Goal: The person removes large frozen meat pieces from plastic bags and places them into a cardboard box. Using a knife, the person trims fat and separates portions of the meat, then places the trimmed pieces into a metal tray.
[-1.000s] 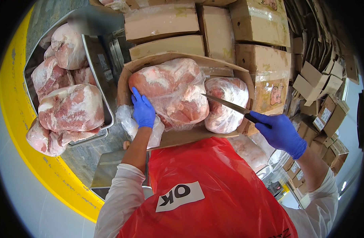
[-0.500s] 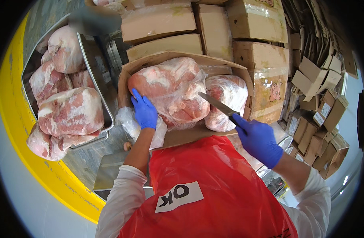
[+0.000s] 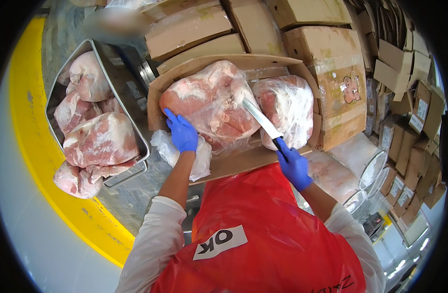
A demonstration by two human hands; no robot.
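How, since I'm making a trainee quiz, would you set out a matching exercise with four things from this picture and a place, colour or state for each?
Things:
1. left hand
2. knife
3. apron
4. metal tub

Places, colours, states:
A. holding several pieces of meat
B. against the larger piece of meat in the open box
C. red
D. held by the right hand

Pairs: 1-B, 2-D, 3-C, 4-A

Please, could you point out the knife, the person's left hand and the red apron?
Knife (image 3: pixel 262 119): head view, middle of the blade.
Left hand (image 3: pixel 184 135): head view, back of the hand.
Red apron (image 3: pixel 270 219): head view, its front.
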